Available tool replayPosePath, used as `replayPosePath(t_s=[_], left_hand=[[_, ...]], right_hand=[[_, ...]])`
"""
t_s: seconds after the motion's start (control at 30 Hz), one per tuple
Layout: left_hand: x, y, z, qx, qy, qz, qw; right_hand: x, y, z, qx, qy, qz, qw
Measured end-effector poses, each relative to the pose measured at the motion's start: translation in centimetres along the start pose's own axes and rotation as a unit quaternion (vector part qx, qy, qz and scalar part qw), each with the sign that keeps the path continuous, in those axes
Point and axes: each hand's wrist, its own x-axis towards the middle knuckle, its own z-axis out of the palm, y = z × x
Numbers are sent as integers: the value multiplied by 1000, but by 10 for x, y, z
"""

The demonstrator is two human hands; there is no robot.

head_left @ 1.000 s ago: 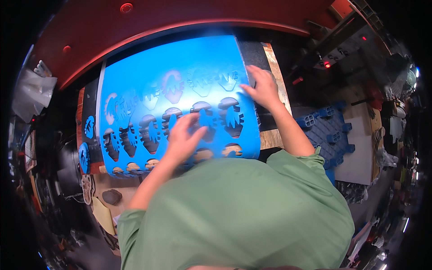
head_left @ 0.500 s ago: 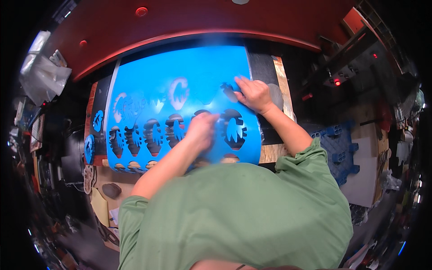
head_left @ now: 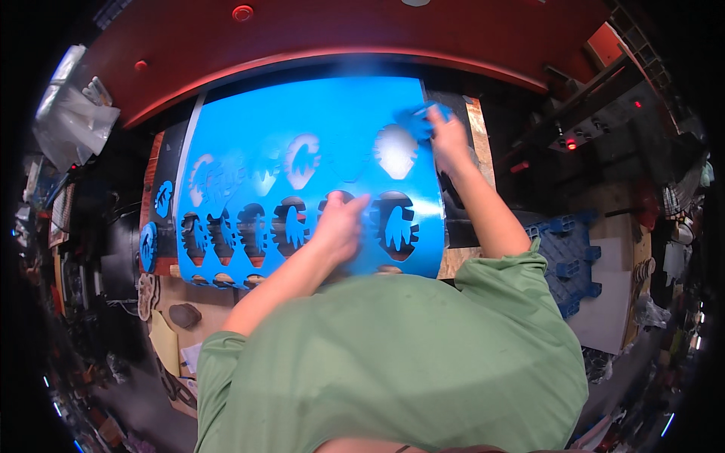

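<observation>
A large blue sheet (head_left: 302, 109) lies across the work surface, its near edge curving down toward me. Hand-shaped openings with notched edges run through it in rows; some still show fingered shapes inside. My right hand (head_left: 447, 140) is at the sheet's right edge, closed on a blue cut-out piece (head_left: 420, 123) that is smeared by motion. Just left of that piece, a pale opening (head_left: 396, 152) shows in the sheet. My left hand (head_left: 340, 226) lies on the near part of the sheet with thumb and index finger apart; its other fingers are partly hidden.
Blue cut-out pieces (head_left: 149, 246) sit at the left edge of the work surface. Beyond the sheet stands a red machine body (head_left: 332, 34) with a round red button (head_left: 242, 13). A blue plastic pallet (head_left: 563, 253) is at the right, and a dark rounded object (head_left: 184, 315) at the lower left.
My right hand has lifted a blue cut-out piece from the sheet and moved slightly right and away, uncovering a pale opening. The left hand stays in nearly the same place.
</observation>
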Motion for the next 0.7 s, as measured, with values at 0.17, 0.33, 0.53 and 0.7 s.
replayPosePath(t_s=[0.17,0.33,0.53,0.7], left_hand=[[1,-5,-11,-16,-7,3,1000],[5,-11,-21,-40,-35,20,998],[18,-18,-23,-50,-69,-4,996],[24,-26,-28,-82,-118,20,989]], right_hand=[[30,-6,-29,298,45,-5,954],[44,-41,-51,374,161,-108,907],[14,-46,23,-14,61,-351,934],[-44,0,84,-468,-279,-345,764]])
